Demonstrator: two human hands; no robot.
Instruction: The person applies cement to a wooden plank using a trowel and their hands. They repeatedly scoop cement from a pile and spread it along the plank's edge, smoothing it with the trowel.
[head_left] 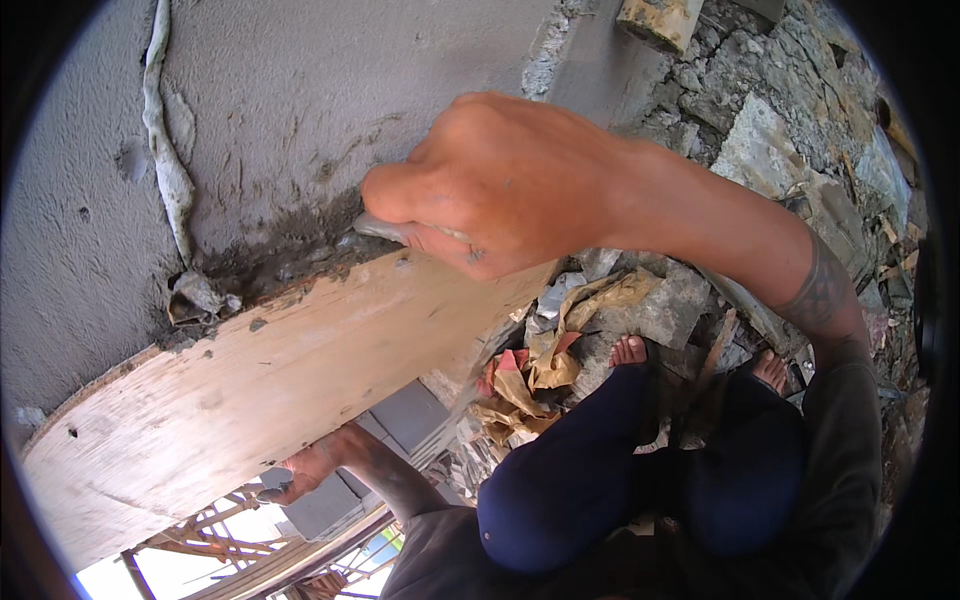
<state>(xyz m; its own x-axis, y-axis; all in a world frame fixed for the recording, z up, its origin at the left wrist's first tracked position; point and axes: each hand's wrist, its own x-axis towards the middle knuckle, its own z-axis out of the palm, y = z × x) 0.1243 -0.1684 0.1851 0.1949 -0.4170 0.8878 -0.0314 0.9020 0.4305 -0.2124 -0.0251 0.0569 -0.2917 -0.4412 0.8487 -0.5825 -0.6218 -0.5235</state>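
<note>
1. Counted: two hands, one board, one grey piece, one cord, two bare feet and two knees in dark blue trousers.
2. The right hand is at 12 o'clock, its fingers curled together and clamped on the grey piece, whose tip pokes out toward 9 o'clock, close to the seam between board and wall.
3. The left hand, at 7 o'clock, is at the board's lower edge; whether its fingers are closed on it, I cannot tell.
4. The board runs from 8 o'clock inward to the middle, its upper edge along the wall.
5. The cord hangs down the wall at 10 o'clock, above a crumpled scrap at 9.
6. Rubble spreads at 2 o'clock, a wooden post stands out at 1, and torn brown paper lies at 5.
7. The right hand covers part of the seam; the knees hide some rubble.
8. The board is pale and smooth, with dark specks and dirt along its upper edge. The grey piece shows only a blunt tip.
</note>
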